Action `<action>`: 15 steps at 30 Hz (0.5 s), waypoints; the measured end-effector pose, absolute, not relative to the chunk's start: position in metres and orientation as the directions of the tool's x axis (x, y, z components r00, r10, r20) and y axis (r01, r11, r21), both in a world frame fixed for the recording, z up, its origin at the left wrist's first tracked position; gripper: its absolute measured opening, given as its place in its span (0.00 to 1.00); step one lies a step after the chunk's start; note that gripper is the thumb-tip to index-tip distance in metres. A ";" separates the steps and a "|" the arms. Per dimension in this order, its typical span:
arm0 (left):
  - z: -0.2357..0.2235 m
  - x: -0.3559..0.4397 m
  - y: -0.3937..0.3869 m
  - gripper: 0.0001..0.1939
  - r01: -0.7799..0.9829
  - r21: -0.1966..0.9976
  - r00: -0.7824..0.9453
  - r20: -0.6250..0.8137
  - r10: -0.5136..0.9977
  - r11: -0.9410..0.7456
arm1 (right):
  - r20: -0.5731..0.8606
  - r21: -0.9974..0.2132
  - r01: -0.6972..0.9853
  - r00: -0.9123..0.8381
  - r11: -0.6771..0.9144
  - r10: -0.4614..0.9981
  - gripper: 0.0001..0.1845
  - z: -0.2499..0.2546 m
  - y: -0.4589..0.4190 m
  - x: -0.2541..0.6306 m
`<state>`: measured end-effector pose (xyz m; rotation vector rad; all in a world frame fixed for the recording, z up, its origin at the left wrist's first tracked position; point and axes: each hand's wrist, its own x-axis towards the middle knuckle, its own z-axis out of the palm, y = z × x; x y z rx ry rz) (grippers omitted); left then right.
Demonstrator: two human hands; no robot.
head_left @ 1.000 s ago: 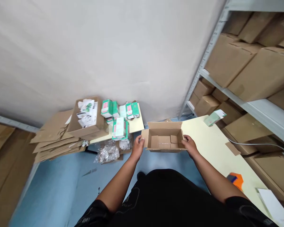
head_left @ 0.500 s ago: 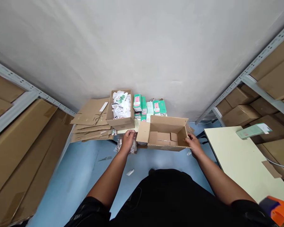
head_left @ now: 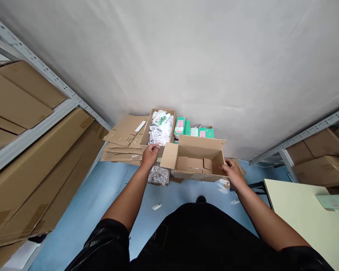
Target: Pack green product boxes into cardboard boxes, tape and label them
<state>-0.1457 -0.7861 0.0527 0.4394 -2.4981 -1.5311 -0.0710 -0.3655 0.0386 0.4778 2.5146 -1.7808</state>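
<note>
My right hand (head_left: 232,172) grips the right end of an open cardboard box (head_left: 196,175), thumb over its edge. The box hangs in front of me with its flaps raised, one sticking out to the left; inside I see only bare cardboard and folded flaps. My left hand (head_left: 150,156) is closed in a pinch, apart from the box's left flap. Whether something thin is between its fingertips I cannot make out. Just beyond that hand stands a carton (head_left: 171,130) filled with crumpled white paper or plastic (head_left: 161,128).
Flattened cardboard sheets (head_left: 124,131) are stacked left of the filled carton. Green and pink boxes (head_left: 180,126) stand right of it. Bubble wrap (head_left: 159,175) lies below. Shelves of cartons (head_left: 53,150) flank me; a pale table (head_left: 293,210) is at right. Scraps (head_left: 156,206) litter the floor.
My view has turned left, so the filled carton, green boxes and side table appear further right. The open box stays in my right hand, and my left hand is now in front of the filled carton.
</note>
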 end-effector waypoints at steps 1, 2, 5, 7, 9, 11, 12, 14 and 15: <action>0.057 -0.156 -0.789 0.14 -0.169 0.865 -0.940 0.004 -0.343 0.473 | -0.205 -0.924 0.259 -0.956 0.280 0.210 0.32 0.039 -0.364 -0.079; 0.061 -0.167 -0.791 0.14 -0.185 0.835 -0.939 0.005 -0.343 0.518 | -0.215 -0.931 0.259 -0.958 0.256 0.187 0.32 0.040 -0.363 -0.088; 0.067 -0.200 -0.797 0.14 -0.247 0.736 -0.941 -0.029 -0.336 0.630 | -0.252 -0.946 0.274 -0.957 0.172 0.141 0.31 0.044 -0.357 -0.109; 0.066 -0.221 -0.801 0.15 -0.282 0.658 -0.946 -0.070 -0.316 0.698 | -0.280 -0.948 0.295 -0.951 0.120 0.132 0.30 0.048 -0.354 -0.121; 0.061 -0.242 -0.804 0.17 -0.294 0.550 -0.954 -0.116 -0.277 0.782 | -0.303 -0.944 0.317 -0.944 0.096 0.132 0.30 0.053 -0.352 -0.131; 0.054 -0.261 -0.807 0.20 -0.277 0.421 -0.959 -0.171 -0.225 0.864 | -0.327 -0.938 0.339 -0.935 0.077 0.133 0.30 0.057 -0.353 -0.138; 0.050 -0.271 -0.809 0.20 -0.263 0.366 -0.960 -0.196 -0.202 0.893 | -0.340 -0.935 0.350 -0.931 0.062 0.135 0.30 0.059 -0.354 -0.140; 0.042 -0.290 -0.812 0.21 -0.240 0.290 -0.956 -0.234 -0.174 0.927 | -0.354 -0.932 0.361 -0.924 0.025 0.148 0.30 0.063 -0.358 -0.144; 0.038 -0.299 -0.814 0.21 -0.235 0.267 -0.955 -0.245 -0.170 0.935 | -0.353 -0.934 0.358 -0.923 0.010 0.151 0.30 0.064 -0.361 -0.145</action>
